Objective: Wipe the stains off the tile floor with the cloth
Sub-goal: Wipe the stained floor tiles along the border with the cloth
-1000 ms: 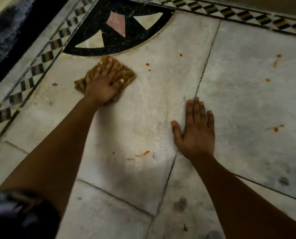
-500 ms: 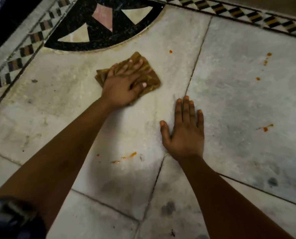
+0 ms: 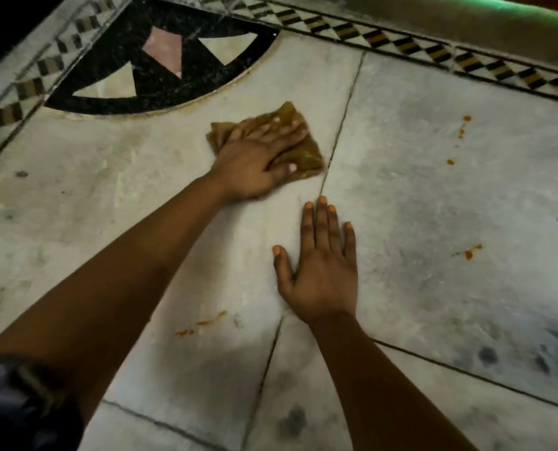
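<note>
Cloth (image 3: 298, 143), a brown folded rag, lies on the pale tile floor (image 3: 417, 196) just left of a grout line (image 3: 342, 125) and below the dark inlaid arc (image 3: 160, 99). Left hand (image 3: 258, 161) presses it flat, fingers (image 3: 284, 130) straight and spread across the fabric, not curled round it. Right hand (image 3: 319, 268) rests open on the floor near the cloth, fingers extended and together, holding nothing (a brace, by the look of it).

Orange stains outstanding: a streak (image 3: 202, 322) beside the left forearm, spots (image 3: 464, 126) and a smear (image 3: 469, 253) on the right-hand tile. Task judged partly done.

Recommendation: keep the palm weight over the cloth, lead with the folded edge, carry it across the grout line onto the right-hand spots, then return for the near streak. Turn the rag to a clean face if it begins to smear.
</note>
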